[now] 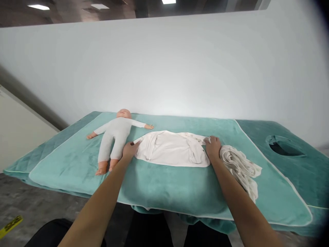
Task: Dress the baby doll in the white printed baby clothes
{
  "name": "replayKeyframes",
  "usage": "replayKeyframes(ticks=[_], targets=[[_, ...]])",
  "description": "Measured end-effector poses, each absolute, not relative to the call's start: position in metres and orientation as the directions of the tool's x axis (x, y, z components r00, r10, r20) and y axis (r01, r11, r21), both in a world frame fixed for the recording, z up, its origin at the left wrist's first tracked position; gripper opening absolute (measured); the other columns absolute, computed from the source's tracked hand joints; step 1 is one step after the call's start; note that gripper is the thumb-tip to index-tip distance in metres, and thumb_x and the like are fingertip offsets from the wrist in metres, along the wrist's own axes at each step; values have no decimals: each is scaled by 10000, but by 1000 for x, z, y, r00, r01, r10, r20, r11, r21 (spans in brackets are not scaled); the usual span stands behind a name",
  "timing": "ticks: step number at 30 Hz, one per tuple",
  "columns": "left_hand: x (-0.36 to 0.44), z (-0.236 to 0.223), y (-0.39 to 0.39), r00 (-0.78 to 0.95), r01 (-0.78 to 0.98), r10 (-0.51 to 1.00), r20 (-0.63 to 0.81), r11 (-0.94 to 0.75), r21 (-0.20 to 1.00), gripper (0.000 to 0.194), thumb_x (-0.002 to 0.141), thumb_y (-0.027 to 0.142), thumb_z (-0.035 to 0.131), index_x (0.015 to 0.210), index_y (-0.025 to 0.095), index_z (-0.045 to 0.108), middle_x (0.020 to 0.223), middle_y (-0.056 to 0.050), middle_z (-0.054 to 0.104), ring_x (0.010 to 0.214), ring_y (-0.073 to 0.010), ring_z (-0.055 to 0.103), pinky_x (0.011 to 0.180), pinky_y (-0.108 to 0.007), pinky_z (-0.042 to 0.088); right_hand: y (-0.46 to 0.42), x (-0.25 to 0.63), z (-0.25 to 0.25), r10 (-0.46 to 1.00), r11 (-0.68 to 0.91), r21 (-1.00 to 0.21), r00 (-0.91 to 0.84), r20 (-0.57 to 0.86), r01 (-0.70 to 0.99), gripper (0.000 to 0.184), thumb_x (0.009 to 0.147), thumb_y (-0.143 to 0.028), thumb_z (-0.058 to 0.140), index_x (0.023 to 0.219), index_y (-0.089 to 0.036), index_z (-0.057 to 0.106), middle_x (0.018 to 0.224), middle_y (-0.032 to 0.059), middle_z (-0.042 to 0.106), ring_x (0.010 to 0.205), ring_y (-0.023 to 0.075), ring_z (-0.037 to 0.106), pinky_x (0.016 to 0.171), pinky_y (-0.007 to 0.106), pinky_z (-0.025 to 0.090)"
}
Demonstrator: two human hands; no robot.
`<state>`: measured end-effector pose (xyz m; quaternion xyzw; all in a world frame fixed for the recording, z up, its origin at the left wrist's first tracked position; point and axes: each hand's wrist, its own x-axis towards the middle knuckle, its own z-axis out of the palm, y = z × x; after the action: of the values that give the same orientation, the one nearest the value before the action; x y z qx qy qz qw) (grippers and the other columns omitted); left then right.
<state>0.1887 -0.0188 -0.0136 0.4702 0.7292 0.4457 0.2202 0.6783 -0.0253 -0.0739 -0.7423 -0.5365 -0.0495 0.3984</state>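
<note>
A white baby garment lies spread sideways and mostly flat, with some folds near both ends. My left hand pinches its left end, close to the feet of a baby doll. At the opposite end, the fingers of my right hand are closed on the garment's upper right corner. The doll is on its back in a pale bodysuit, arms spread out. Beside my right forearm sits a crumpled white cloth with a faint print, partly hidden by that arm.
Everything rests on a light green mat with white piping, over a darker green covered bed. An oval hole opens in the cover at the right. A white wall stands directly behind the bed.
</note>
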Motion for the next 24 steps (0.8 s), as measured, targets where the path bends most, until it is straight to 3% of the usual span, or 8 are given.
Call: replayKeyframes(ticks=[4,9,16,24], targets=[[179,-10,-9,-419,473,908,0,218,854,194,641,325,733,705,200,598,533,-15,554,588,-228,591,523,-303,437,-11,684,-72,779,-141,-599,462,424,788,182,859,-231,490,952,-158,629,967,117,620,913,244,530,847,364,413],[174,-16,-1,-395,417,918,-40,218,882,191,717,368,658,739,205,562,511,40,482,426,-133,443,439,-259,369,-1,688,-61,762,-250,-633,552,338,733,224,915,-271,459,1041,-157,604,1090,134,618,941,230,543,836,344,406],[186,-22,24,-518,402,850,97,142,905,189,808,365,597,832,182,553,734,6,584,504,-103,482,481,-243,411,14,692,-52,725,-428,-625,661,194,653,299,975,-375,424,1158,-192,573,919,91,664,781,230,593,747,348,403],[183,-40,56,-588,527,773,239,141,838,148,875,331,585,890,188,548,855,-53,636,750,-194,603,732,-324,512,37,701,-60,697,-488,-570,688,201,661,333,967,-429,459,1180,-213,595,1020,110,686,873,244,625,786,355,416]])
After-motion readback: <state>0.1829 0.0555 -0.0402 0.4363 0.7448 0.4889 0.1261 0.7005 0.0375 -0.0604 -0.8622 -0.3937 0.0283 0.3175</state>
